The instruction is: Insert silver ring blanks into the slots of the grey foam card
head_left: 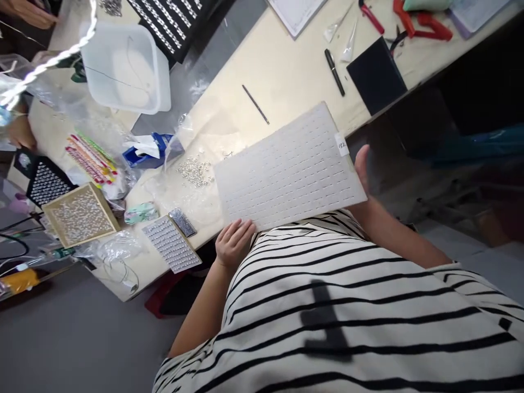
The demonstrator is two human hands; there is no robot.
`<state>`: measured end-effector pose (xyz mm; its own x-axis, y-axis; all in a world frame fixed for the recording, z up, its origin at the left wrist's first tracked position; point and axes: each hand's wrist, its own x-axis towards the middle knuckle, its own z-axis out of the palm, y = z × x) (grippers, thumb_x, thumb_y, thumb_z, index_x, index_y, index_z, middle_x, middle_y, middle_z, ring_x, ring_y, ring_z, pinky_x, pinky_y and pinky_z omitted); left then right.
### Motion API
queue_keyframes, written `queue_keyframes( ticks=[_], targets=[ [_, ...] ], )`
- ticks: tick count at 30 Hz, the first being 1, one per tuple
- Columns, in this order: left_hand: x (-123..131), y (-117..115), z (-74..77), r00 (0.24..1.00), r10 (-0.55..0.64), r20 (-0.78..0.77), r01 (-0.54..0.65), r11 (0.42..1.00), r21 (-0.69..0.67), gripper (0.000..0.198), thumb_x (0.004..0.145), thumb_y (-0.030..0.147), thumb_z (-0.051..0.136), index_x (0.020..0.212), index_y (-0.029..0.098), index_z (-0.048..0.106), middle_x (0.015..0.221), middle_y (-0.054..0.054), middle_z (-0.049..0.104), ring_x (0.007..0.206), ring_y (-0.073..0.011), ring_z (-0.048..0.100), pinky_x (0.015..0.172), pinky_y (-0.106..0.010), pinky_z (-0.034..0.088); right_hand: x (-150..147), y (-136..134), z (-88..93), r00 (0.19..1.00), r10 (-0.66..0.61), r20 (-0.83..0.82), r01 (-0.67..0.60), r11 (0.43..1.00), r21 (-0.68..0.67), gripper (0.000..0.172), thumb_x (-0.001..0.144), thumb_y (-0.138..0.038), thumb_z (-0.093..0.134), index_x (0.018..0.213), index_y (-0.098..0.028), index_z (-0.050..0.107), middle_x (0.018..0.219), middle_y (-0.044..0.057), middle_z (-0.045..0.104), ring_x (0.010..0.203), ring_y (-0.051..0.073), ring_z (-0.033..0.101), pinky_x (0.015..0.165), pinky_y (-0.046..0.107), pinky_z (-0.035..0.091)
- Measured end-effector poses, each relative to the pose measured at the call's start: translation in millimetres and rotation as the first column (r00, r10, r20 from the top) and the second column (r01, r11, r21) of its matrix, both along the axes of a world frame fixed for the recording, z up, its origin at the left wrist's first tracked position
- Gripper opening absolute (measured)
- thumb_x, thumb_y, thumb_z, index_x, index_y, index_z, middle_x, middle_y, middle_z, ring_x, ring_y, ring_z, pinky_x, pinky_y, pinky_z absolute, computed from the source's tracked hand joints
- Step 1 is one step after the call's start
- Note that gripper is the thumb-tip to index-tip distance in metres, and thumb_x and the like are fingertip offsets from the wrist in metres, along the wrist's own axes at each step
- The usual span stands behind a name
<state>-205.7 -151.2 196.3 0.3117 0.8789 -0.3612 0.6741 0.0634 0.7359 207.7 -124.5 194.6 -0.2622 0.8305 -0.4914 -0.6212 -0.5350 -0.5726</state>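
Note:
Both my hands hold up a white slotted foam board (pixel 290 166) with rows of short slits and a small white label (pixel 341 144) at one corner. My left hand (pixel 235 244) is curled over the board's near long edge. My right hand (pixel 362 169) grips the far end, next to the label, and is partly hidden behind the board. Below the board's left end, a loose pile of small silver beads (pixel 195 170) lies on clear plastic. A rhinestone sheet (pixel 171 243) lies near my left hand.
The cream table (pixel 282 71) holds a white plastic tub (pixel 126 68), a gold-framed crystal tray (pixel 81 214), black rhinestone cards (pixel 172 22), a blue packet (pixel 149 152), red pliers (pixel 421 24) and a black pen (pixel 334 72). A co-worker's hand (pixel 28 11) shows at the top left.

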Motion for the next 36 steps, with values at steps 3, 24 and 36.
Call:
queue_keyframes(
  ticks=[3,24,36],
  targets=[
    [5,19,-15.3,0.998,0.03,0.058,-0.024,0.994,-0.106,0.034,0.077,0.057,0.083,0.101,0.033,0.084,0.113,-0.009,0.08,0.131,-0.0395,0.064,0.129,-0.056,0.026,29,3,-32.2,0.986,-0.054,0.156,0.079,0.984,-0.161,0.065,0.083,-0.078,0.062,0.114,-0.022,0.068,0.106,0.008,0.076,0.115,0.033,0.068,0.103,0.054,0.056],
    [46,107,-109.4,0.581,0.762,0.288,-0.569,0.632,-0.525,0.07,0.089,0.046,0.079,0.15,0.026,0.051,0.153,-0.009,0.059,0.147,-0.0239,0.051,0.126,-0.04,0.039,39,76,-156.5,0.579,-0.052,0.814,0.167,0.984,-0.056,0.039,0.093,-0.04,0.065,0.126,-0.022,0.057,0.118,0.008,0.067,0.111,0.021,0.065,0.107,0.04,0.052],
    [16,83,-109.6,0.503,0.819,0.275,-0.66,0.569,-0.49,0.057,0.099,0.042,0.066,0.149,0.02,0.052,0.157,-0.015,0.053,0.144,-0.0284,0.052,0.123,-0.055,0.039,81,102,-203.7,0.197,0.048,0.979,0.138,0.988,-0.076,0.006,0.088,-0.02,0.065,0.09,-0.016,0.069,0.081,0.003,0.065,0.079,0.017,0.062,0.093,0.037,0.055]
  ],
)
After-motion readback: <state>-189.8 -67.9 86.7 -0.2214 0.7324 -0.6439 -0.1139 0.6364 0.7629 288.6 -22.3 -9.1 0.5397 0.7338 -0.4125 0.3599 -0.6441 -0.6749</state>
